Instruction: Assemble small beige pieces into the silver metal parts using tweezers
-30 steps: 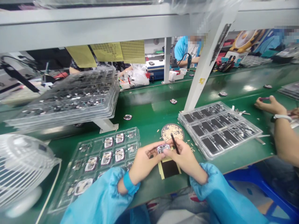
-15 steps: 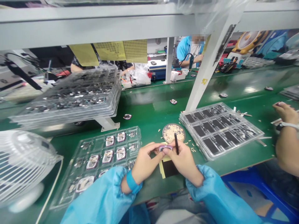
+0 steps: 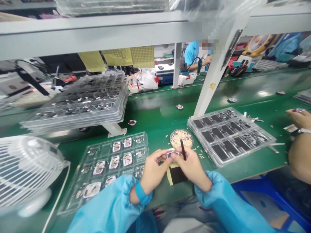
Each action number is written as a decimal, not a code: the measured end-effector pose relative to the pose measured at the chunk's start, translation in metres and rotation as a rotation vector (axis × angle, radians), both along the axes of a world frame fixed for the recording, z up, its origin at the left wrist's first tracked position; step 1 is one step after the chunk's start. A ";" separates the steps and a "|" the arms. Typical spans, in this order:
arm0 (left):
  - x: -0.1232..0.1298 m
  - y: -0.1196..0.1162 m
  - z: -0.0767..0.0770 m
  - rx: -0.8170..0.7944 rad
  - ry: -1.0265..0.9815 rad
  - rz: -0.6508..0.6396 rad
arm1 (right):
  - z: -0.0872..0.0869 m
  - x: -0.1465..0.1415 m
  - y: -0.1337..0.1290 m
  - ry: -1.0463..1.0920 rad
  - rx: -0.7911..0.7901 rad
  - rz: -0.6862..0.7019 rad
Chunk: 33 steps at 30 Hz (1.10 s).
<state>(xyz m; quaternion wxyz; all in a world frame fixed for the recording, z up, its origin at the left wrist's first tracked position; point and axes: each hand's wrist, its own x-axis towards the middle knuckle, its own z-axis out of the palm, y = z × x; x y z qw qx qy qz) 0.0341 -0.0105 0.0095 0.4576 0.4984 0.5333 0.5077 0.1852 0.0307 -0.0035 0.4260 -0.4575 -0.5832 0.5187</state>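
Both hands meet over the bench around a small purple-rimmed watch case [image 3: 172, 155], its open inside facing me. My left hand [image 3: 152, 170] pinches its left side. My right hand [image 3: 193, 168] grips the right side, thumb on the front, and also keeps a thin black stick-like tool [image 3: 182, 149] upright between the fingers; its exact kind is unclear. Beneath lies a black pad with yellow edging [image 3: 177, 176], partly covered by the hands. Just behind is a round dish [image 3: 171, 135] of tiny beige pieces, some scattered beside it.
A clear tray [image 3: 103, 147] with several watch cases lies left, a white fan [image 3: 29, 171] beyond it. Stacked trays [image 3: 77, 118] stand behind. At right are trays of black screens [image 3: 218, 164], a shelf post [image 3: 206, 94] and a co-worker's hand [image 3: 300, 119].
The view has shifted slightly, moving the surroundings a little right and down in the left part. My hands keep the same hold on the watch case. The co-worker's hand at right has shifted slightly.
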 end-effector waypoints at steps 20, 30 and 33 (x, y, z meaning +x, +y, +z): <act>-0.002 -0.002 0.005 0.159 0.265 -0.011 | 0.001 0.001 0.001 0.119 -0.015 0.087; 0.000 -0.002 0.005 0.166 0.272 0.014 | -0.003 0.003 0.002 -0.005 0.034 0.049; -0.002 -0.001 0.005 0.191 0.348 -0.013 | 0.005 0.014 0.008 -0.120 0.156 0.064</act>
